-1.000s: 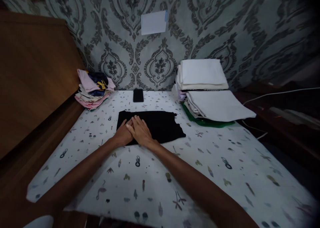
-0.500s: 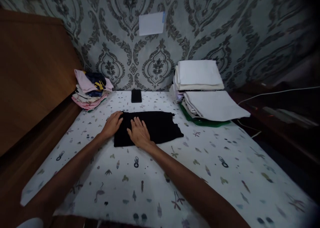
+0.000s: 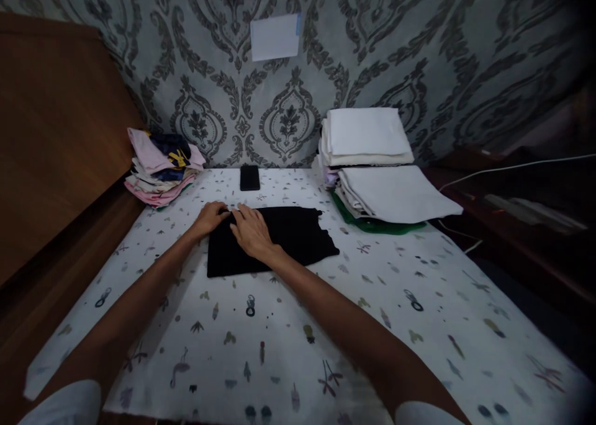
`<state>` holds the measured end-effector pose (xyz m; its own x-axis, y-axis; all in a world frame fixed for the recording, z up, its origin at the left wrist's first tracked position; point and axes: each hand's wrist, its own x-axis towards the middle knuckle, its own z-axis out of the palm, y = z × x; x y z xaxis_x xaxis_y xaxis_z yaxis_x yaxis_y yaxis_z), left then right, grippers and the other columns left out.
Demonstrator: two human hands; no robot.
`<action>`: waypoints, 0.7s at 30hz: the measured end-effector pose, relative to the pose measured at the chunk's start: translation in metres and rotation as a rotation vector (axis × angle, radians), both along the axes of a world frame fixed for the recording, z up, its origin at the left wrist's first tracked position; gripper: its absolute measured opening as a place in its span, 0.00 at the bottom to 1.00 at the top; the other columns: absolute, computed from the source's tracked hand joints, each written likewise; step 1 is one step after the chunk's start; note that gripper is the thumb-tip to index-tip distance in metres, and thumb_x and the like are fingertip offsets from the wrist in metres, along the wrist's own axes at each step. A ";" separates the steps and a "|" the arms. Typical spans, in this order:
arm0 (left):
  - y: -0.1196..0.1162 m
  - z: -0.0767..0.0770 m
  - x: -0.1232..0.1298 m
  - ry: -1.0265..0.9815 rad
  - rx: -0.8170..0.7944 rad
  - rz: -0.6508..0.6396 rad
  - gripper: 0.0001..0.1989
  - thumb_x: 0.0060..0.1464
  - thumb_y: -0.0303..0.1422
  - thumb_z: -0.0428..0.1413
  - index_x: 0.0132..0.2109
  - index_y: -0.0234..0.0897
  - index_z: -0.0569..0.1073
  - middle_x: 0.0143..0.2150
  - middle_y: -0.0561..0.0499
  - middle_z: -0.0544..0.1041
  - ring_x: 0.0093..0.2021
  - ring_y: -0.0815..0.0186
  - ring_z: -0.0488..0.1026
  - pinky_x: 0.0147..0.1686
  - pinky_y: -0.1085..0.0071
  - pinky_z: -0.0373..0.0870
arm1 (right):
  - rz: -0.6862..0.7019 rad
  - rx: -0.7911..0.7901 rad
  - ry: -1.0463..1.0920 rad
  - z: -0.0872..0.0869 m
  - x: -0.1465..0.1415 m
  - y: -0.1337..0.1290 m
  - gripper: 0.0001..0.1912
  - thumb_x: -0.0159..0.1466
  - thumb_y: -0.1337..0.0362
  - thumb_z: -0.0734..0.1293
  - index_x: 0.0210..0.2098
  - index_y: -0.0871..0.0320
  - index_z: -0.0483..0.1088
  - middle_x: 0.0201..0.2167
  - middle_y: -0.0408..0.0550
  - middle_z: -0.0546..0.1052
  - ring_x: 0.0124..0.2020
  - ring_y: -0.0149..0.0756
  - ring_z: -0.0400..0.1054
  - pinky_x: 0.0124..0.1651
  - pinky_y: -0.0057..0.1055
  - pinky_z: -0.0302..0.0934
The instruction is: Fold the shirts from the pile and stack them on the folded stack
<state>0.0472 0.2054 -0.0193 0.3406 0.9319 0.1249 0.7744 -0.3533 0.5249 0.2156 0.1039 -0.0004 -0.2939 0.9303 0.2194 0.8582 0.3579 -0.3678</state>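
A black folded cloth (image 3: 298, 236) lies flat on a white patterned cover (image 3: 279, 326), its right end uneven. At the cloth's far left corner is my left hand (image 3: 209, 219), fingers bent over the edge; whether they pinch the fabric is too small to tell. My right hand (image 3: 252, 231) rests on the cloth just beside it, fingers spread and pointing to the far edge.
Folded pink and dark clothes (image 3: 161, 167) are stacked at the back left, beside a wooden panel (image 3: 60, 127). A black phone (image 3: 250, 178) lies near the wall. White folded cloths (image 3: 370, 133) form piles at the back right, with green fabric (image 3: 382, 225) underneath.
My right hand has slid away from me toward the cloth's far edge, closer to my left hand. The left fingers have bent at the corner. The view has shifted slightly.
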 end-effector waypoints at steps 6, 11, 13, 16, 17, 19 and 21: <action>-0.034 -0.006 -0.009 -0.207 0.114 0.242 0.18 0.52 0.38 0.59 0.49 0.37 0.68 0.48 0.43 0.71 0.51 0.54 0.70 0.55 0.55 0.67 | 0.012 -0.117 0.009 -0.017 -0.006 0.002 0.27 0.73 0.60 0.56 0.67 0.67 0.60 0.71 0.62 0.58 0.74 0.43 0.46 0.74 0.45 0.37; -0.073 0.004 -0.027 -0.663 -0.295 0.379 0.22 0.49 0.39 0.62 0.48 0.39 0.65 0.38 0.52 0.73 0.38 0.63 0.75 0.40 0.64 0.73 | 0.016 -0.149 0.066 -0.013 -0.002 0.004 0.27 0.74 0.60 0.55 0.68 0.67 0.58 0.70 0.61 0.58 0.74 0.41 0.46 0.74 0.44 0.38; -0.083 0.012 -0.026 -0.761 -0.496 0.395 0.22 0.46 0.38 0.65 0.45 0.38 0.67 0.34 0.53 0.75 0.34 0.64 0.75 0.34 0.68 0.73 | 0.004 -0.166 0.118 -0.011 -0.001 0.004 0.28 0.74 0.60 0.54 0.69 0.67 0.57 0.70 0.62 0.59 0.73 0.42 0.47 0.73 0.44 0.39; -0.091 0.023 -0.016 -0.776 -0.688 0.373 0.23 0.39 0.37 0.69 0.42 0.36 0.69 0.31 0.52 0.76 0.30 0.64 0.76 0.29 0.70 0.72 | 0.003 -0.171 0.222 -0.010 0.000 0.003 0.27 0.74 0.60 0.54 0.68 0.67 0.58 0.69 0.63 0.61 0.73 0.43 0.49 0.73 0.45 0.40; -0.092 0.026 -0.010 -0.790 -0.695 0.353 0.24 0.38 0.36 0.69 0.42 0.36 0.70 0.31 0.52 0.77 0.30 0.63 0.76 0.29 0.69 0.72 | 0.002 -0.164 0.251 -0.010 0.001 0.003 0.27 0.74 0.60 0.54 0.68 0.66 0.59 0.69 0.62 0.62 0.72 0.42 0.51 0.73 0.44 0.41; -0.092 0.035 0.005 -0.845 -0.634 0.311 0.26 0.37 0.36 0.69 0.44 0.36 0.70 0.32 0.52 0.78 0.32 0.63 0.77 0.33 0.69 0.74 | -0.026 -0.128 0.376 -0.009 0.003 0.006 0.26 0.75 0.59 0.52 0.66 0.64 0.61 0.67 0.59 0.66 0.69 0.39 0.57 0.71 0.41 0.47; -0.091 0.045 0.025 -0.887 -0.542 0.260 0.27 0.38 0.36 0.68 0.46 0.37 0.70 0.34 0.53 0.78 0.33 0.65 0.77 0.35 0.71 0.74 | -0.110 -0.067 0.641 -0.008 0.009 0.012 0.25 0.75 0.58 0.50 0.64 0.63 0.64 0.65 0.57 0.69 0.67 0.36 0.61 0.69 0.37 0.52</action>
